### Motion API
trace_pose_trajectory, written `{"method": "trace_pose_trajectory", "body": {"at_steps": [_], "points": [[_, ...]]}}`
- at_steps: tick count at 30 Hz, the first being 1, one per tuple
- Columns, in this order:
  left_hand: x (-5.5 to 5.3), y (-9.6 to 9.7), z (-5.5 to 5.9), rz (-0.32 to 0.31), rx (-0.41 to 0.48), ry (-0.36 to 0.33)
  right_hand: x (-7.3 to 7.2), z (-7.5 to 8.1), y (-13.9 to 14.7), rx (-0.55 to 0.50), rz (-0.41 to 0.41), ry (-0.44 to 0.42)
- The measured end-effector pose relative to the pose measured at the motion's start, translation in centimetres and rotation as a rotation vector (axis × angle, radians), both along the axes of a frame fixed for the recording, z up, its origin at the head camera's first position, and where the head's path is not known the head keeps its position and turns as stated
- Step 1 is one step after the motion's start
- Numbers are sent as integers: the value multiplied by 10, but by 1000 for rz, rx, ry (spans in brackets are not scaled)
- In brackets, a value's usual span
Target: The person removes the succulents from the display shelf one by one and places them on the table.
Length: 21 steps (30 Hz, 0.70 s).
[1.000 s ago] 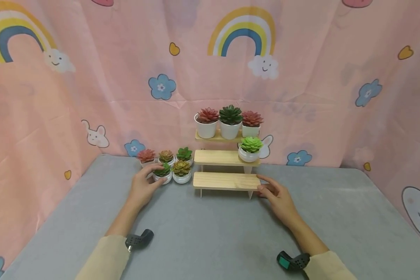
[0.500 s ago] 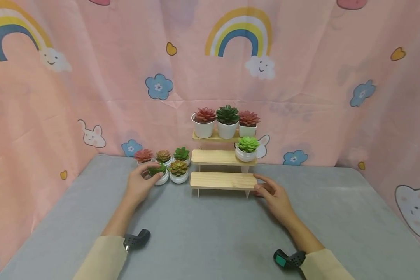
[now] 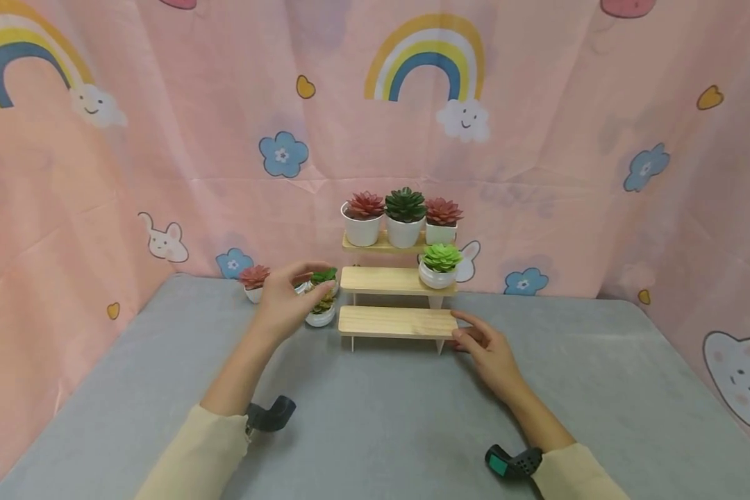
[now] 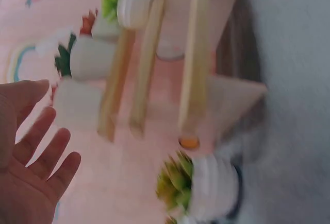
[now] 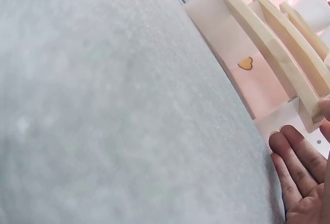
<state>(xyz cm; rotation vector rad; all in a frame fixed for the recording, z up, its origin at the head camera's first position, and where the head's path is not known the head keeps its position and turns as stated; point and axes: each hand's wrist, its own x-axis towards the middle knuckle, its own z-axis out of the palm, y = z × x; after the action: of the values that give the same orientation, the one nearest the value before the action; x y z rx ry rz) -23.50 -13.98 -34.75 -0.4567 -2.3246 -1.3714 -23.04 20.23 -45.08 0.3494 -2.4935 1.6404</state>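
My left hand (image 3: 290,302) hovers over a cluster of small potted succulents left of the tiered wooden stand (image 3: 396,323). Its thumb and fingers are spread apart, with nothing visible between them in the left wrist view. A yellow-green succulent (image 4: 175,183) in a white pot is close by; the thumb overlaps it in the head view. Behind it shows a green succulent (image 3: 323,276), and farther left a pink one (image 3: 254,276). The other two pots are mostly hidden behind the hand. My right hand (image 3: 490,354) grips the right end of the lowest shelf (image 5: 283,54) between thumb and index finger.
The top shelf (image 3: 350,244) carries a red succulent (image 3: 363,222), a dark green one (image 3: 405,215) and another red one (image 3: 442,219). On the middle shelf (image 3: 378,280), a bright green succulent (image 3: 439,264) stands at the right end. A pink curtain (image 3: 537,104) hangs behind the grey table (image 3: 375,430).
My left hand has moved right, from the front-left green succulent, which it was holding, towards the yellow-green one. That green succulent is now out of sight. My right hand has stayed at the shelf.
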Motion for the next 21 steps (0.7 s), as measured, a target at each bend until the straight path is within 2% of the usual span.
{"method": "trace_pose_trajectory", "body": {"at_steps": [4,8,13,21], "points": [[1,27,18,-127,-16,-12,-1,0,1,5,-2,1],[-6,50,28,-208,3,-2,-1,0,1,1,1,5],[-18,74,31,-244,3,8,-1,-1,1,-2,8,-2],[-35,113,29,-294,-97,35,1,-1,2,-13,20,15]]}}
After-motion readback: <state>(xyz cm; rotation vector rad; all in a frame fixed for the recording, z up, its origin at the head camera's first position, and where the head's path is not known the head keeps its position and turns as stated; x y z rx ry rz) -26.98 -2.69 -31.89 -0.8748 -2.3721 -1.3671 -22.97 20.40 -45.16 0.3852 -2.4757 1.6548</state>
